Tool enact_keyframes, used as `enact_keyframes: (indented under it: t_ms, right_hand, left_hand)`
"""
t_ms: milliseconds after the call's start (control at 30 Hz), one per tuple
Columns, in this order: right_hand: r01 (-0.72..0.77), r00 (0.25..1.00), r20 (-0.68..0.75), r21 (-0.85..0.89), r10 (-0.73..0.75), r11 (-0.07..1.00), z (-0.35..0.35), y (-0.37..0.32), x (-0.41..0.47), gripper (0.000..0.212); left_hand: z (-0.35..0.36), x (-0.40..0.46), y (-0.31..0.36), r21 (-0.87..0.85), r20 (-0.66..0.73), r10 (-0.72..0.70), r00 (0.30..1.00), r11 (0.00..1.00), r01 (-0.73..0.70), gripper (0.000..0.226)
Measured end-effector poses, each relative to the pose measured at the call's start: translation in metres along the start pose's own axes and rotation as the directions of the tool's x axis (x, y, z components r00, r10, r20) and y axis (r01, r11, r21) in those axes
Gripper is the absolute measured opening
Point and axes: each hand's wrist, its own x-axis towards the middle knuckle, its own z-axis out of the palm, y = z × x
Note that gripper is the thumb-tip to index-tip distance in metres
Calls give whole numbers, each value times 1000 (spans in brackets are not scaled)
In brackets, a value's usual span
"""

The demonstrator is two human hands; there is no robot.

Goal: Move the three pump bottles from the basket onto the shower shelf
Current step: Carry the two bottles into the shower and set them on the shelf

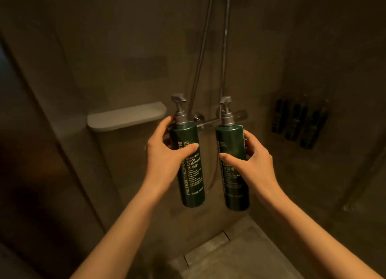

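Observation:
I hold two dark green pump bottles with grey pump heads upright in front of the shower wall. My left hand [165,153] grips the left pump bottle [189,170], whose white label reads "Body Cleanser". My right hand [253,159] grips the right pump bottle [234,145] at the same height. A grey rounded shower shelf [125,116] juts from the wall just left of my left hand, with nothing on it. The basket is not in view.
Behind the bottles runs a chrome shower valve bar [211,121] with two hoses [224,48] rising from it. Three dark bottles [298,124] hang on the right wall. A floor drain slot [206,247] lies below.

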Motion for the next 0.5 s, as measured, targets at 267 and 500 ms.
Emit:
enact_keyframes:
  t_ms: [267, 500]
  right_hand:
    - [196, 960, 149, 248, -237, 949, 59, -38, 113, 63]
    - [325, 881, 223, 355, -417, 877, 109, -89, 198, 69]
  left_hand:
    - [-34, 76, 28, 66, -284, 80, 955, 996, -63, 77]
    - [-66, 149, 41, 112, -387, 202, 900, 979, -172, 78]
